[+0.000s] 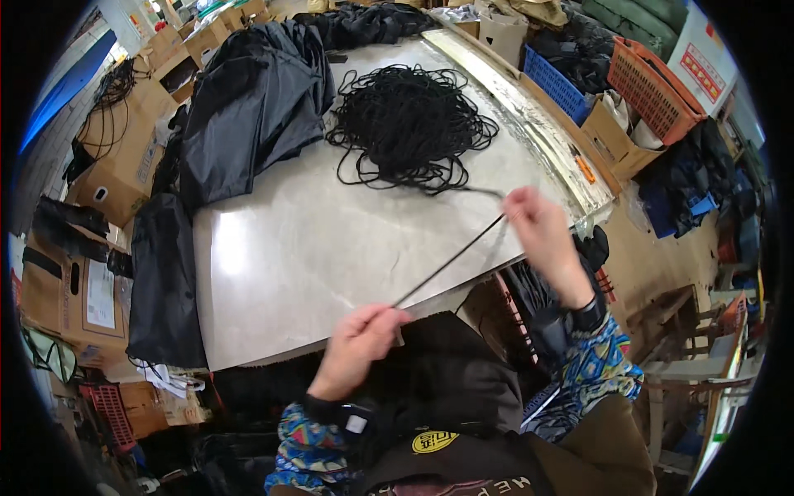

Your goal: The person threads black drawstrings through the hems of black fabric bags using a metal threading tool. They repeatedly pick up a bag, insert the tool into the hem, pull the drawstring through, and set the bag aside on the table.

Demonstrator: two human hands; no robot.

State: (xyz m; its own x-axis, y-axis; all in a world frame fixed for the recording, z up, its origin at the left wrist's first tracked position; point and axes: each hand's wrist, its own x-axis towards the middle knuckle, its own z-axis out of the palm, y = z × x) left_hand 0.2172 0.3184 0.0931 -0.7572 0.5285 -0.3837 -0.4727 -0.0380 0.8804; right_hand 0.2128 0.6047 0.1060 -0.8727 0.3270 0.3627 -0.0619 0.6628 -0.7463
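A thin black cord (447, 263) runs taut on a slant between my two hands, over the near right part of the pale table (298, 273). My left hand (364, 335) is closed on its lower end, close to the table's front edge. Higher up and to the right, my right hand (533, 221) pinches the cord near the table's right side. From there the cord leads back to a big loose heap of black cord (409, 124) in the middle of the table's far half.
Black fabric (256, 107) is piled at the table's left and hangs over its edge. Pale strips (529, 124) and an orange-handled cutter (585, 168) lie along the right side. Beyond stand an orange basket (653, 91), a blue crate (556, 87) and cardboard boxes (616, 136).
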